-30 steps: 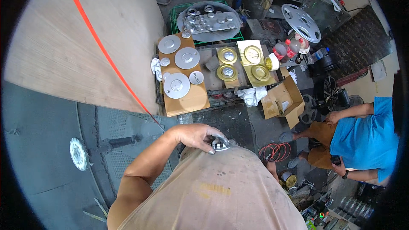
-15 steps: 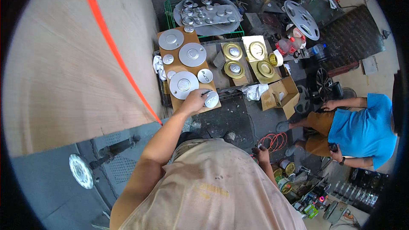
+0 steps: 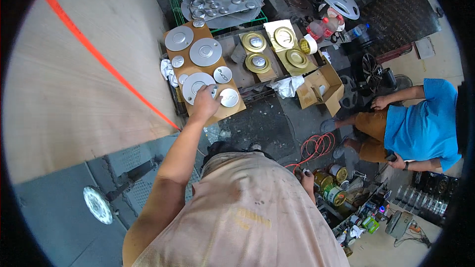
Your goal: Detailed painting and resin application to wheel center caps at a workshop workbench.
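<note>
My left hand [image 3: 206, 104] is over the front edge of a large silver disc [image 3: 190, 89] on a brown board [image 3: 222, 114]. Its fingers are drawn together, with a small grey thing at their tips that I cannot make out. Just right of it lies a smaller silver cap [image 3: 229, 98]; behind that is a white-silver cap with dark lettering [image 3: 222, 74]. Two more large silver discs, one of them this disc [image 3: 206, 52], and several small caps sit farther back. Low beside my shirt, my right hand [image 3: 308, 182] closes around a partly hidden tool where an orange hose [image 3: 316, 149] ends.
Gold-coloured rings [image 3: 258, 62] lie on cardboard right of the board. An open carton [image 3: 321, 91] stands nearer. A green wire basket [image 3: 174, 6] holds metal parts behind. At right sits a person in a blue shirt [image 3: 420, 123]. A slanted orange strip [image 3: 106, 66] crosses the left wall.
My left hand has moved from the front-right small cap leftward to the large front disc. The whole view has shifted a little. My right hand stays low at my side.
</note>
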{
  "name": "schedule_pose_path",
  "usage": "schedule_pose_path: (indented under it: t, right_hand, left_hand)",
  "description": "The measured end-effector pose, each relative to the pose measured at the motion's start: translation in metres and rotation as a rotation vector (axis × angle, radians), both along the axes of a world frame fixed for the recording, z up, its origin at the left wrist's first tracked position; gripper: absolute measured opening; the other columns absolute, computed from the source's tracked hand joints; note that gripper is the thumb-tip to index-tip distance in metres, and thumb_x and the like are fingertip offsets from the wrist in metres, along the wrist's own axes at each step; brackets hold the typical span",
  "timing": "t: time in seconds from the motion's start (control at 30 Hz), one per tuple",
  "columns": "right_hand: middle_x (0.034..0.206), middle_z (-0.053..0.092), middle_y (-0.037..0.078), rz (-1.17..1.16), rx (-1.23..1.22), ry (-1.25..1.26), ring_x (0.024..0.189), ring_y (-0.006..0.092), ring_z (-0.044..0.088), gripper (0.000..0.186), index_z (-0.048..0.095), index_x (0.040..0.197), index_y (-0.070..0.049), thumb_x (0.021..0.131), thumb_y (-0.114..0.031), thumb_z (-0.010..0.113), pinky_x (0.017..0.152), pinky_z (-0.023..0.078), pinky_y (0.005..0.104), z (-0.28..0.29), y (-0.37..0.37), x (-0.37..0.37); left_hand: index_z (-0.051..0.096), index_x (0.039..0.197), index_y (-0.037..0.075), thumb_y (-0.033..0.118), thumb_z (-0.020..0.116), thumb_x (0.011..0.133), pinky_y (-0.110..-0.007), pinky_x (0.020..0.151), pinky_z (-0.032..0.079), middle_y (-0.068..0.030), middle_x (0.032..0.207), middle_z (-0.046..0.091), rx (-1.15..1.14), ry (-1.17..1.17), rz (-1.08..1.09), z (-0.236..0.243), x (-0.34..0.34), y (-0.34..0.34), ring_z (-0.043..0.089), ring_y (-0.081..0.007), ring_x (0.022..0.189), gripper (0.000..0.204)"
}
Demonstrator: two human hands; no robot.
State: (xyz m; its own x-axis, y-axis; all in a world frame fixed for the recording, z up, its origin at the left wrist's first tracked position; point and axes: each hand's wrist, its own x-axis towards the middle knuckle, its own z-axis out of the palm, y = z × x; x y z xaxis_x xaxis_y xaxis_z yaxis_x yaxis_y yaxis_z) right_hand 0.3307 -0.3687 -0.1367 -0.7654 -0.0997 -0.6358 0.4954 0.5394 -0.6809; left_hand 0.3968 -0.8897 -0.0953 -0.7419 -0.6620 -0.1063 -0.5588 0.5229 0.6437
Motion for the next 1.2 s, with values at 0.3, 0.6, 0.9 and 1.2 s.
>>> schedule_pose_path:
  t: [0.3,0.6,0.9,1.2]
  right_hand:
    - [0.09,0.07,0.007,0.045,-0.136,-0.055,0.077,0.0145,0.066,0.013,0.064,0.102,-0.002,0.09,-0.004,0.061,0.063,0.05,0.028,-0.016,0.021,-0.045]
    - [0.087,0.068,0.006,0.123,-0.224,-0.078,0.072,0.0123,0.061,0.021,0.063,0.107,-0.001,0.087,-0.006,0.057,0.063,0.047,0.0254,-0.041,0.026,-0.077]
    - [0.093,0.07,0.007,0.218,-0.366,-0.057,0.077,0.0122,0.063,0.025,0.064,0.116,0.0,0.095,-0.013,0.058,0.068,0.049,0.0261,-0.042,-0.035,-0.08]
    - [0.078,0.064,0.0,0.339,-0.376,0.148,0.072,0.0077,0.055,0.024,0.071,0.108,0.0,0.095,-0.019,0.065,0.066,0.045,0.0255,0.056,-0.119,-0.063]
  left_hand:
    - [0.052,0.133,0.004,0.049,0.085,0.064,-0.047,0.105,0.038,-0.0129,0.132,0.046,-0.167,-0.313,0.102,0.006,-0.023,0.062,0.042,-0.032,0.127,0.088]
    - [0.05,0.135,0.006,0.039,0.081,0.072,-0.048,0.105,0.04,-0.0146,0.133,0.045,-0.245,-0.269,0.029,0.001,0.009,0.09,0.042,-0.0328,0.128,0.078]
    - [0.069,0.108,0.006,0.033,0.07,0.086,-0.044,0.088,0.052,-0.0201,0.104,0.07,0.293,-0.341,-0.435,-0.03,0.066,0.181,0.067,-0.0369,0.098,0.035]
    - [0.067,0.101,0.001,0.022,0.069,0.087,-0.041,0.077,0.053,-0.0173,0.091,0.068,0.328,0.021,-0.502,0.04,0.006,0.16,0.067,-0.0318,0.084,0.025]
